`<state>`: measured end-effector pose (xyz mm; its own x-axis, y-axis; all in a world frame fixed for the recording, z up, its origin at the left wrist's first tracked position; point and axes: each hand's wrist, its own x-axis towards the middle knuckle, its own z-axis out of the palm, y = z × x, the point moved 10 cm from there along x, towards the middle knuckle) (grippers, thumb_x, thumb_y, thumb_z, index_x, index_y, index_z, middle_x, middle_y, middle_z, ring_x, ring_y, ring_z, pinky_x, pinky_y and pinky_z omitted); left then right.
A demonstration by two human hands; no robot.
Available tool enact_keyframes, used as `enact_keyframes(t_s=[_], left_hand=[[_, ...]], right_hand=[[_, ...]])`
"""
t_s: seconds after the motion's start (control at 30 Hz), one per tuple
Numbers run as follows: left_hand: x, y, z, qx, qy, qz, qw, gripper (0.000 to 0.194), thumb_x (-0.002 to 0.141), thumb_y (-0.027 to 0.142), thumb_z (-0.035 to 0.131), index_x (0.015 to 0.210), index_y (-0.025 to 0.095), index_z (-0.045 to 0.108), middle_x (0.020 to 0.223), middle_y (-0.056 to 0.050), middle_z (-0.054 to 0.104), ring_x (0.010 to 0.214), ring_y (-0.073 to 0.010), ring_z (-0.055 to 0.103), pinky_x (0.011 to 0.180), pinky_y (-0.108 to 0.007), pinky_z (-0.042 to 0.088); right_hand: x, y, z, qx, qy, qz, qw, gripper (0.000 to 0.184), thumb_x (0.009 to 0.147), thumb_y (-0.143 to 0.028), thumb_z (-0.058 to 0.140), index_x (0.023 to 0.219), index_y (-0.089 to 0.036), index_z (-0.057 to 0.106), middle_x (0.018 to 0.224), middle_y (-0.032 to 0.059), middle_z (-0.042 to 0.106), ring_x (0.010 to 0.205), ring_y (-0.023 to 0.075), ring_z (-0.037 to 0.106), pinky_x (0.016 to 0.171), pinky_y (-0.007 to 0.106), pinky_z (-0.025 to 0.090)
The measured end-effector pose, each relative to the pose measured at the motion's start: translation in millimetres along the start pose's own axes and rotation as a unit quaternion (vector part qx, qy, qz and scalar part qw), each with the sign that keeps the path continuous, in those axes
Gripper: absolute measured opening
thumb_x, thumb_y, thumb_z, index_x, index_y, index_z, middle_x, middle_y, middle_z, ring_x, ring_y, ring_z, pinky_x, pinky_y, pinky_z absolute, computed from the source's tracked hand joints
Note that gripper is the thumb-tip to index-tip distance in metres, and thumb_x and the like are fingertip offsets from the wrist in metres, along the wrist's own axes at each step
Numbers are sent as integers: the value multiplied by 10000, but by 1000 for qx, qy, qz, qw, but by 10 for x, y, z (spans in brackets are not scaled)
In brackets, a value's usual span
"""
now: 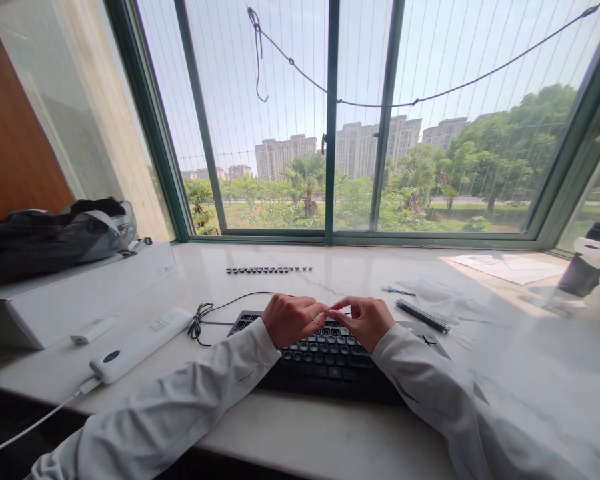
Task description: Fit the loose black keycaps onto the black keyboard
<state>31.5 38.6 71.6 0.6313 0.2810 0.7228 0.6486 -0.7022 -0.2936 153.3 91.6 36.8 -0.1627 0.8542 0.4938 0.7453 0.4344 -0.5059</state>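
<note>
"Why are the fingertips together?"

"Probably for fine control. The left hand (291, 319) and right hand (366, 321) meet at their fingertips; whether they pinch anything, I can't tell."

"And the keyboard (330, 349)?"

"On the counter (525, 380), right beneath both hands. Small dark pieces (263, 270) lie in a row beyond it, perhaps to keep them sorted."

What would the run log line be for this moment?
left hand: fingers together over keyboard | right hand: fingertips meeting left's | row of small dark pieces: behind keyboard
</note>
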Motion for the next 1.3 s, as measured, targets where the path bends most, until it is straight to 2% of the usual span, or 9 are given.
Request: enact_keyframes(t_s=[0.13,0.23,0.3,0.4,0.5,0.57,0.77,1.0,1.3], left_hand=[[-24,-108,10,-82,9,-54,995,163,870,338,594,943,301,734,781,53,712,586,-92,638,502,-212,403],[-25,-201,69,-204,11,-93,974,182,880,348,601,948,262,747,958,7,723,794,-105,685,711,-205,510],[-16,-228,119,-273,7,-108,956,187,872,342,617,934,229,753,1033,-28,722,914,-131,683,840,-228,513],[-26,-290,219,-320,-18,-160,934,195,840,352,656,946,222,754,1001,-30,740,874,-146,692,774,-231,530],[-48,-319,281,-324,-46,-196,924,209,824,366,672,962,229,749,895,1,754,681,-114,670,624,-206,504],[-54,-326,270,-308,-47,-196,930,224,806,372,691,965,225,748,876,7,755,622,-99,643,604,-199,484],[-93,-354,339,-246,-76,-190,947,252,790,447,687,966,274,742,877,40,754,696,-113,674,682,-201,477],[-110,-253,554,-293,-142,-187,927,158,766,399,709,830,264,760,809,42,750,782,-141,690,710,-211,481],[-133,-233,564,-310,-150,-204,916,103,762,338,709,765,241,742,746,42,745,756,-140,698,691,-199,472]], right_hand=[[6,15,-33,29,2,-11,1000,465,774,-645,557,806,-228,759,463,-54,394,462,89,337,500,246,246],[4,-7,-65,26,3,-25,999,467,786,-630,543,805,-217,760,455,-57,367,458,87,311,496,245,239],[1,-23,-68,24,-1,-29,999,460,792,-610,539,803,-206,759,446,-60,348,453,87,301,495,244,239],[-5,-42,-48,32,-13,-26,999,442,795,-573,538,809,-189,757,440,-64,325,455,87,290,493,243,237],[-9,-49,-32,45,-23,-19,999,406,788,-531,561,857,-185,762,446,-69,313,461,85,277,495,242,235],[-10,-58,-16,47,-32,-19,998,373,794,-495,570,897,-195,766,449,-69,317,464,85,279,501,241,240],[0,-3,-1,-4,-41,-5,999,277,811,-400,574,917,-237,771,466,-56,393,479,90,340,539,243,276],[-25,46,132,-50,-96,3,994,204,798,-332,603,868,-245,773,512,-36,509,506,92,424,547,232,309],[-48,30,245,-51,-166,-49,984,228,748,-375,710,944,-271,764,507,-60,523,504,76,444,572,213,324]])
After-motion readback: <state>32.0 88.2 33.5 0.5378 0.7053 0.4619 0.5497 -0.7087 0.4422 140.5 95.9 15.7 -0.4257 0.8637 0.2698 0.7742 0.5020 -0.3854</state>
